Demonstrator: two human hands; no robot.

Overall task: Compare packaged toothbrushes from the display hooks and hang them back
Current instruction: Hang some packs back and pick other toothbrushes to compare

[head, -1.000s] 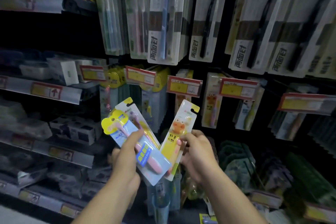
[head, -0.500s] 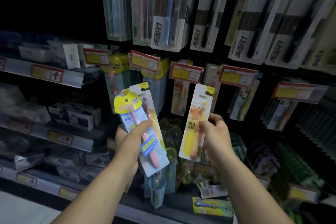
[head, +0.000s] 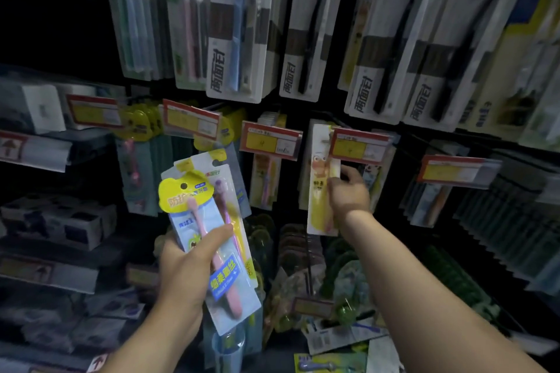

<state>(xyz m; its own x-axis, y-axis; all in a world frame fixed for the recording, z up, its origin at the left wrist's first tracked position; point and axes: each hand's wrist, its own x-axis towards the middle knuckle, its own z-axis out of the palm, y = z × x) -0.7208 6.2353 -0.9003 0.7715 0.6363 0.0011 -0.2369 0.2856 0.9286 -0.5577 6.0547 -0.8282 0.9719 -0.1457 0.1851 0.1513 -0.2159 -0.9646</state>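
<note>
Your left hand holds two packs together, low and a little to the left of the middle of the view. The blue pack is in front, with a pink brush inside, and it leans with its yellow top to the upper left. Your thumb lies across its front, over the brush handle, and your other fingers are curled behind, so both packs are pinched between thumb and fingers at about the middle of their length. The second pack is just behind the blue one, touching it; its top and its right edge stand out, with a purple brush inside. Your right hand is raised to the display, well apart from the left one. It grips the yellow pack at its right edge: the fingers are curled round this edge near the upper half, and the lower part of the pack hangs free below the hand. The pack is almost upright, and its top is just beside a price tag, in the row of small hanging packs. I cannot tell if its hole is on a hook. Above this row hang long white packs with dark brushes.
</note>
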